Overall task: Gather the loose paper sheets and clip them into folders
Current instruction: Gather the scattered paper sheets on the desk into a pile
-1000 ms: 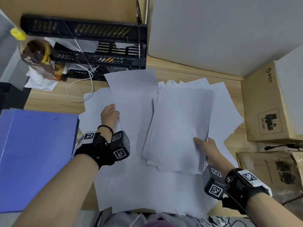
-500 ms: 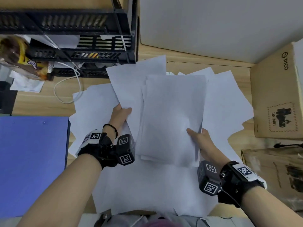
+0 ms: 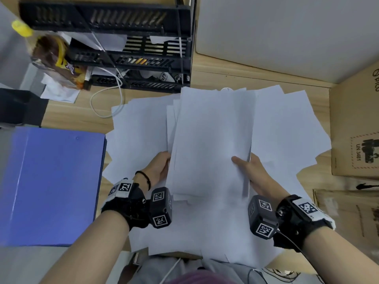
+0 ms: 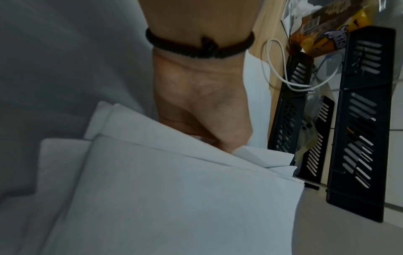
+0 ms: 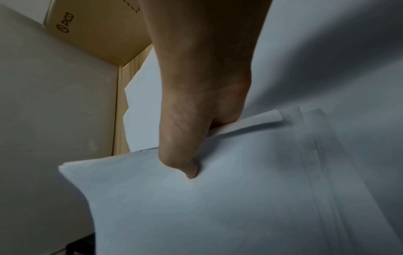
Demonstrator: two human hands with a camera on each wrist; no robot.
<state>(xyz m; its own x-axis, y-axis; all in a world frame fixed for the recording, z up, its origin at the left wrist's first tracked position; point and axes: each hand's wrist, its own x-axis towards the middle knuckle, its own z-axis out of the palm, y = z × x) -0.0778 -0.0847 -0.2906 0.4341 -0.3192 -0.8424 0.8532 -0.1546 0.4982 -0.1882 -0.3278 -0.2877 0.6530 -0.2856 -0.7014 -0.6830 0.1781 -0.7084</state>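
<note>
From the head cam I've got a stack of paper sheets [image 3: 211, 144] held up over the desk [image 3: 67, 113], right hand [image 3: 253, 175] clamped on its right edge with the thumb on top, left hand [image 3: 158, 171] against the left edge, though I can't tell from here if those fingers really grip. More loose sheets [image 3: 287, 128] lie spread underneath. The blue folder [image 3: 51, 185] sits shut at the near left, well apart from the stack. Readable stuff: the cardboard box [image 3: 354, 128] on the right says "PICO" and "UN 3481". A black tray rack [image 3: 123, 48] stands at the far left, with a white cable [image 3: 106, 95] and a snack bag [image 3: 55, 60] whose print is too blurry to read. Left wrist cam adds what the head cam hides: the left hand [image 4: 202, 107] has its fingers tucked under the sheets [image 4: 174, 198], so it's holding them. Right wrist cam shows the right hand [image 5: 196, 112] pinching the stack [image 5: 240, 198], thumb pressed on top, plus the "PICO" logo on the box [image 5: 96, 29] again.
</note>
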